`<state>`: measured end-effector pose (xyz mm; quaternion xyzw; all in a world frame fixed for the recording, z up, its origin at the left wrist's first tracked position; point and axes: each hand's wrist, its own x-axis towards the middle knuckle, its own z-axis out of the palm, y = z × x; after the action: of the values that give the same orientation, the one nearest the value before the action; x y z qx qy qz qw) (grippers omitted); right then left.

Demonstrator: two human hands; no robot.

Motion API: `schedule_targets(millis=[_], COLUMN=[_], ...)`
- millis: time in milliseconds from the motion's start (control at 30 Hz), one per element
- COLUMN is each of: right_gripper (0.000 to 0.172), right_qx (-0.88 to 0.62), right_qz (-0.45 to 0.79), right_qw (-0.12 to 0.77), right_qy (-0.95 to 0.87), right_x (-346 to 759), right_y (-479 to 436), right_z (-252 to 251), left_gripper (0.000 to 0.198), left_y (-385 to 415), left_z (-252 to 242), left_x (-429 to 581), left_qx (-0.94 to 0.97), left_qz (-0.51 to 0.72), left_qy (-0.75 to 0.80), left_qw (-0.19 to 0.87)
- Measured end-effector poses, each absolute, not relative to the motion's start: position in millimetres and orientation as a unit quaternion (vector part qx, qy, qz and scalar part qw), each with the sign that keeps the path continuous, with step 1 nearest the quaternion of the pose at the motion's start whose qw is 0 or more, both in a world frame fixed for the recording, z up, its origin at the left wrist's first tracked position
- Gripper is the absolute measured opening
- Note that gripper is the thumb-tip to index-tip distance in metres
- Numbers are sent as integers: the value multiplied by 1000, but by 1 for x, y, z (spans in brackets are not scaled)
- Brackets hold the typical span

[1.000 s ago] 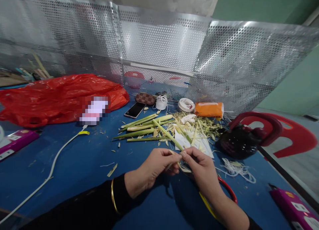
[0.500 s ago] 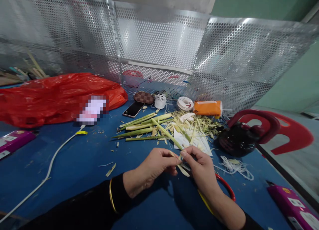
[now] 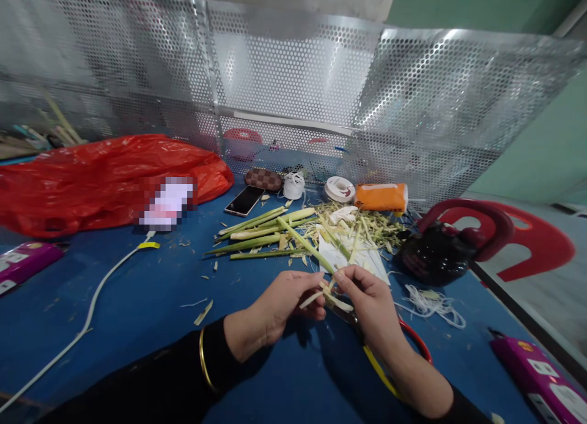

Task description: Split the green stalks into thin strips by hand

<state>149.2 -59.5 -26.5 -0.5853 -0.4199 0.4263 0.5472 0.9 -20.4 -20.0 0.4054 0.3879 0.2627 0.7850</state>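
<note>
The stalk (image 3: 306, 245) is held by the person's hands just above the near part of the desk (image 3: 147, 314), and its far end is seen against the other stalks (image 3: 257, 245). Its near end is pinched between the thumb and forefinger of the right hand (image 3: 370, 298). Pale strips (image 3: 311, 299) at that same end are grasped in the fingertips of the left hand (image 3: 288, 298), which is held just beside the right. A bangle (image 3: 204, 363) is worn over the left sleeve. A tool (image 3: 376, 369) with red and yellow handles is partly covered by the right hand; whether it is also gripped cannot be told.

Beyond the hands, the other stalks are laid roughly side by side, with trimmings (image 3: 389, 228) heaped to their right and a sheet of paper (image 3: 380, 266) partly covered by scraps. Behind these are set a dark phone (image 3: 245, 201), a checked case (image 3: 263, 179), a ball of thread (image 3: 293, 186), a reel (image 3: 338, 193) and an orange pack (image 3: 381, 197). To the right, a black pot (image 3: 431, 259) is placed near a tangle of string (image 3: 431, 306). To the left, a lit screen (image 3: 169, 204), its content blurred, is joined to a white cable (image 3: 97, 297) and rested against a red bag (image 3: 92, 182).
</note>
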Motion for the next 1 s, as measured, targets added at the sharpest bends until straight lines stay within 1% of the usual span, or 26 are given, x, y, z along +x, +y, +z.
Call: schedule_targets(millis=[233,367,500,600,833,1000], right_gripper=[30,26,16,11,15,15], right_qx=[-582,-583,-548,-532,-556,-549], right_qz=[406,359,331,325,300,258], right_qw=[536,539,485,472,467,472], right_qy=[-457,-491,-596,-623,-618,-640], right_x=[151,152,151,150,149,147], right_y=[-60,-59,-59,-60,-63,-66], right_z=[-31,-31,-25,-21,-23,-26], left_gripper=[36,32,29,27,32,29], left_y=[-23,-24,-25,-26,-28,-29], left_z=[-19,-19,-19,-20,-19,-22], left_x=[1,1,1,1,2,1], left_qx=[447,490,579,609,596,598], left_qz=[257,249,219,202,195,193], left_qy=[390,393,374,378,388,360], left_qw=[763,737,690,667,675,690])
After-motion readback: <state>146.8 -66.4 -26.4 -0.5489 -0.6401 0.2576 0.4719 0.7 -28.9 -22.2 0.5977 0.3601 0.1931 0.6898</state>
